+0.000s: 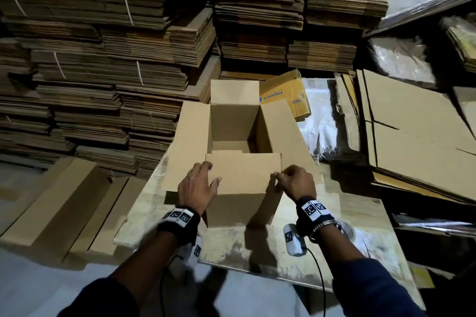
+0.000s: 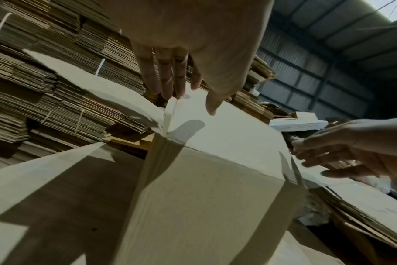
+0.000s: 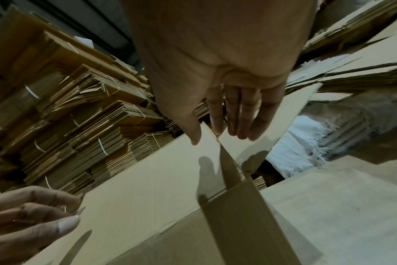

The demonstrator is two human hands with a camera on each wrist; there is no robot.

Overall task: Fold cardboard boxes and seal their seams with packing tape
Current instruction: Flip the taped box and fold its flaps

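An open brown cardboard box (image 1: 231,123) stands upright on a pale board (image 1: 347,234), its side flaps spread outward and its far flap raised. The near flap (image 1: 244,172) lies roughly level, pointing toward me. My left hand (image 1: 210,174) rests at that flap's left corner, fingers straight at the slit (image 2: 170,114) and thumb over the flap. My right hand (image 1: 278,180) is at the right corner, which sits pinched between thumb and fingers (image 3: 233,125). The box's bottom is hidden.
Tall strapped bundles of flattened cartons (image 1: 103,72) wall in the left and back. A yellow printed carton (image 1: 286,92) lies behind the box. Large flat cardboard sheets (image 1: 412,136) are piled at the right, and long flat pieces (image 1: 59,208) lie at the left.
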